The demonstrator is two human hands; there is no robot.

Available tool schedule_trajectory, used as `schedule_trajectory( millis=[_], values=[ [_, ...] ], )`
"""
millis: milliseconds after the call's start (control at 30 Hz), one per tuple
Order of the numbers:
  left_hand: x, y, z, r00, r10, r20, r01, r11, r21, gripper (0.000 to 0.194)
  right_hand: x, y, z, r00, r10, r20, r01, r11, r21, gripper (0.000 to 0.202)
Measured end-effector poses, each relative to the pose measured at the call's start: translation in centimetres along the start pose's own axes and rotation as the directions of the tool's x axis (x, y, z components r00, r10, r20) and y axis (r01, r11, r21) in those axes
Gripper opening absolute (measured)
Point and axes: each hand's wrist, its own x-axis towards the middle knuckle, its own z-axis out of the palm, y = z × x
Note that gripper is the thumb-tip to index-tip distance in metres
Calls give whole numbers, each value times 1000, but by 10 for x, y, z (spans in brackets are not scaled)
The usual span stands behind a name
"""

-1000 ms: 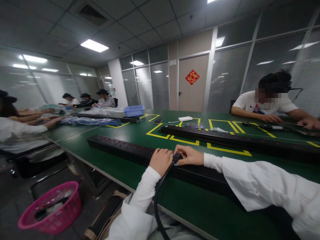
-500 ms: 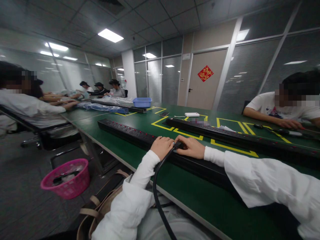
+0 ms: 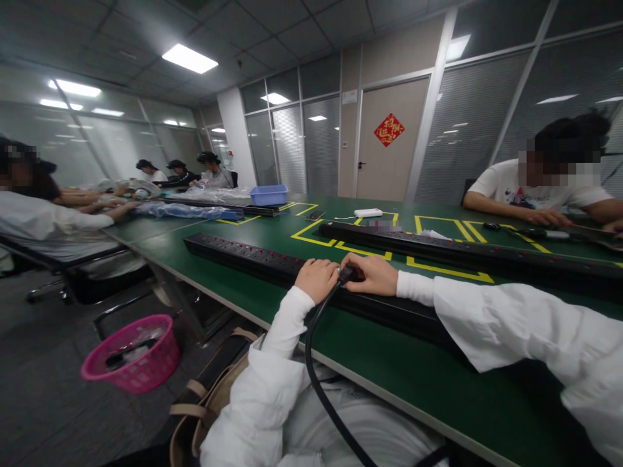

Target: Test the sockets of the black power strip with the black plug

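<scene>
A long black power strip [image 3: 238, 253] with a row of red-lit or red-topped sockets lies along the near edge of the green table. My right hand [image 3: 376, 275] is closed around a black plug [image 3: 346, 275] at the strip's top. From the plug a thick black cable [image 3: 316, 370] droops over the table edge past my lap. Curled over the strip just left of the plug, my left hand [image 3: 315, 279] grips it, its fingertips close to the plug. Whether the plug's pins are in a socket is hidden by my fingers.
A second black power strip [image 3: 438, 250] lies farther back, by yellow tape marks [image 3: 452, 270]. Beyond are a white power bank [image 3: 368, 213], a phone [image 3: 315, 215] and a blue bin [image 3: 268, 194]. A pink basket [image 3: 134, 370] stands on the floor. Co-workers sit left and right.
The view has shifted slightly right. My right-hand fingers have risen a little on the plug; my left hand stays on the strip.
</scene>
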Motion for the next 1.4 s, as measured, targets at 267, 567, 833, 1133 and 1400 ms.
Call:
schedule_trajectory(
  millis=[267,567,833,1133,1400],
  values=[
    [0,-1,3,1000,3,-3,-2,1000,10,29,0,-1,-1,1000,-11,-2,11,1000,-14,30],
    [0,-2,2,1000,-5,-6,5,1000,5,28,1,0,-3,999,12,31,-13,1000,2,34],
    [1,0,3,1000,-15,-9,15,1000,16,29,1,-1,-4,999,26,48,-26,1000,1,36],
    [1,0,3,1000,2,-21,-1,999,32,28,0,-3,-6,997,32,72,-29,999,-43,36],
    [1,0,1,1000,5,-8,-5,1000,31,28,1,-2,-1,1000,17,17,-16,997,-75,34]
  ],
)
